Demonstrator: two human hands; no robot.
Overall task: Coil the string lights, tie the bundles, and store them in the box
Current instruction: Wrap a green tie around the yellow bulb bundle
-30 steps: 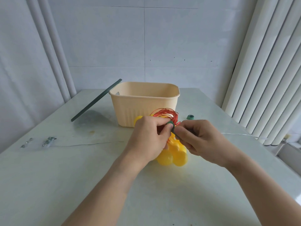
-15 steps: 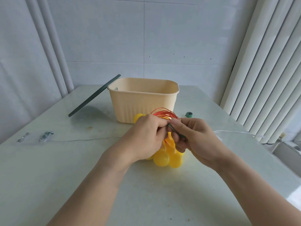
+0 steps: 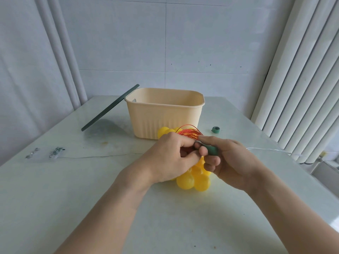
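Both hands pinch the coiled yellow ball lights [image 3: 192, 180] just in front of the box [image 3: 165, 114], left hand [image 3: 170, 158] gripping the red wire loops [image 3: 190, 133], right hand [image 3: 229, 162] wrapping a green tie [image 3: 211, 150] (tying seemingly unfinished), with storing and a second clear string [image 3: 102, 156] left
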